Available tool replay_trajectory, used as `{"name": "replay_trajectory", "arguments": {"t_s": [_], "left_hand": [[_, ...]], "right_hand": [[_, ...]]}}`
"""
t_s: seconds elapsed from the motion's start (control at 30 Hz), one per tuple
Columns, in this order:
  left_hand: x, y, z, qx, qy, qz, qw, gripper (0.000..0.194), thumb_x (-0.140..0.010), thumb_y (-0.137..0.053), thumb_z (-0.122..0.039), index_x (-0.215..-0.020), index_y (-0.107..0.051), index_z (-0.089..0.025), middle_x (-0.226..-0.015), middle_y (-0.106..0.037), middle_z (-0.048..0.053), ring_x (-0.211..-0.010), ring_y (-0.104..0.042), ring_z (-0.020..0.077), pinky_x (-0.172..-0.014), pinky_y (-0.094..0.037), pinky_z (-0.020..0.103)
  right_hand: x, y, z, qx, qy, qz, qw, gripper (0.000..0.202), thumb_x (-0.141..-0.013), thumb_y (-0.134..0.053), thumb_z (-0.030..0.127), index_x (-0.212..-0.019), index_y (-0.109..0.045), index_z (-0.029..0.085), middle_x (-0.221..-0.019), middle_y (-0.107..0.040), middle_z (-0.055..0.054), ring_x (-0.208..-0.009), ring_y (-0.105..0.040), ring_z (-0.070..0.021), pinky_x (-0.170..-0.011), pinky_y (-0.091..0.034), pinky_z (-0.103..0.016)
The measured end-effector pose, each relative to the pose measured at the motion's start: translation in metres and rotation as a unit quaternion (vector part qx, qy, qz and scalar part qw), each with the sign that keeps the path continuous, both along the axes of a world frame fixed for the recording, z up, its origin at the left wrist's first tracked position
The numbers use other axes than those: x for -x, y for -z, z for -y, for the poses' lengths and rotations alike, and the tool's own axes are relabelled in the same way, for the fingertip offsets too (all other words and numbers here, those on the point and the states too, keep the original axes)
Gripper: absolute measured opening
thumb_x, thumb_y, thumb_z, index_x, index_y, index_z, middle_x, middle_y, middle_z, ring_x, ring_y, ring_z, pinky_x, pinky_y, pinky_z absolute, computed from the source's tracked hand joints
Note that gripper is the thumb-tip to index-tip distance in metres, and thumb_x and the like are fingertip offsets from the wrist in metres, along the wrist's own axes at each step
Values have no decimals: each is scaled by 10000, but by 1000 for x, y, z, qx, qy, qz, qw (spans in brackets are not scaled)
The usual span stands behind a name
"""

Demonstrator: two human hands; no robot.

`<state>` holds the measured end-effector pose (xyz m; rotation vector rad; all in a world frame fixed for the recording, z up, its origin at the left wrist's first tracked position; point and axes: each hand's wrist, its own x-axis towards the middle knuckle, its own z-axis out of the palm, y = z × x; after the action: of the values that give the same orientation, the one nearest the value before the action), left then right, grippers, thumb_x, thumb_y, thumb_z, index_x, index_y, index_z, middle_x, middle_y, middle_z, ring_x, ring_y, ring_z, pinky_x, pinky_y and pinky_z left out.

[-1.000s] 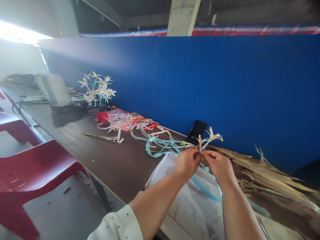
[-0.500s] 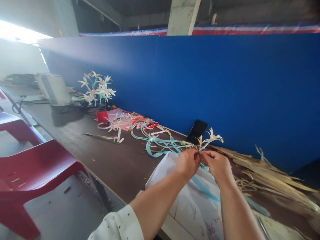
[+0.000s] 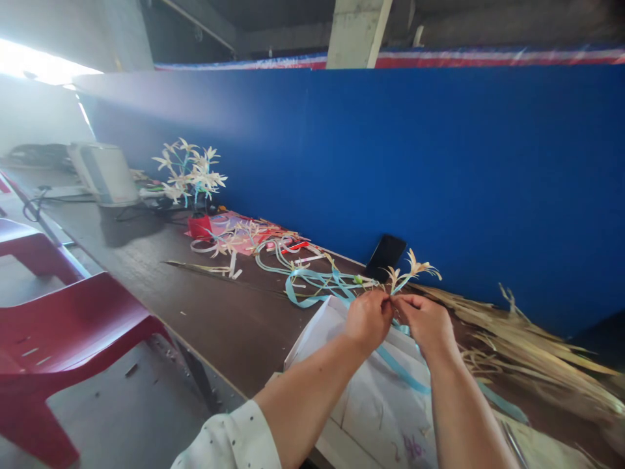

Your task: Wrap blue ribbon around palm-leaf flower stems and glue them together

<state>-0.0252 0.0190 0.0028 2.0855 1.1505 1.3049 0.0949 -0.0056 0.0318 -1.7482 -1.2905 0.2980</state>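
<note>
Both of my hands meet over a white box [image 3: 351,384]. My left hand [image 3: 370,320] is closed, its fingertips pinching the stem of a handmade flower sprig [image 3: 415,268]. Pressed against it, my right hand [image 3: 426,324] pinches the same stem between thumb and forefinger. The sprig has pale, narrow petals and a light-blue wrapped stem. A light-blue ribbon [image 3: 400,370] hangs below my hands across the box. My fingers hide the exact spot where they grip.
A black phone [image 3: 385,255] leans on the blue partition [image 3: 439,163]. Dried leaf strips [image 3: 527,332] lie at right. Ribbon loops [image 3: 317,286], a red-potted flower arrangement [image 3: 198,225] and a white kettle [image 3: 107,174] stretch leftward along the table. A red chair [image 3: 83,332] stands at left.
The flower sprig has tilted and shifted slightly to the right. My hands have barely moved, still pinched together at the stem.
</note>
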Motion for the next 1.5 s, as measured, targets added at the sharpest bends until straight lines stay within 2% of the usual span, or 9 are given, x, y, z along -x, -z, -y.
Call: {"name": "replay_trajectory", "arguments": {"t_s": [0.4, 0.73, 0.93, 1.17, 1.37, 1.5], "left_hand": [[0, 6, -4, -15, -22, -71, 997, 228, -841, -405, -269, -879, -603, -163, -845, -657, 90, -811, -606, 205, -763, -459, 309], [1, -1, 0, 16, -25, -62, 998, 238, -855, -405, -294, -804, -610, -185, -803, -663, 60, -744, -598, 167, -705, -432, 261], [2, 1, 1, -16, -44, -55, 997, 209, -856, -410, -289, -811, -591, -197, -810, -656, 34, -763, -596, 158, -684, -424, 250], [0, 4, 1, -48, -68, -113, 990, 207, -866, -392, -288, -830, -560, -173, -798, -643, 55, -776, -599, 176, -702, -448, 273], [5, 0, 6, -87, -32, -126, 988, 210, -873, -363, -240, -869, -557, -162, -856, -638, 69, -797, -594, 176, -731, -464, 287], [6, -3, 6, -52, 55, -58, 995, 215, -822, -422, -189, -958, -588, -178, -921, -647, 65, -872, -590, 179, -796, -464, 294]], "right_hand": [[5, -3, -1, 42, 16, 33, 998, 344, -664, -593, 463, -788, -729, 172, -567, -646, -27, -566, -580, -201, -542, -398, -278], [4, -3, -1, 23, 34, 33, 999, 388, -652, -615, 510, -793, -733, 168, -621, -673, -52, -605, -603, -223, -586, -416, -301], [6, -7, 2, 17, 28, 60, 998, 381, -667, -587, 503, -777, -732, 169, -624, -679, -71, -609, -607, -231, -595, -416, -310], [15, -15, 5, 47, 50, 95, 993, 329, -663, -575, 465, -742, -729, 185, -612, -675, -64, -613, -606, -239, -593, -406, -311], [10, -11, 5, 11, 59, 23, 998, 314, -636, -616, 438, -743, -733, 167, -601, -675, -51, -598, -615, -234, -557, -417, -299], [2, -10, 7, -14, 47, -54, 997, 344, -619, -654, 439, -770, -733, 140, -583, -670, -48, -569, -620, -222, -527, -434, -285]]}}
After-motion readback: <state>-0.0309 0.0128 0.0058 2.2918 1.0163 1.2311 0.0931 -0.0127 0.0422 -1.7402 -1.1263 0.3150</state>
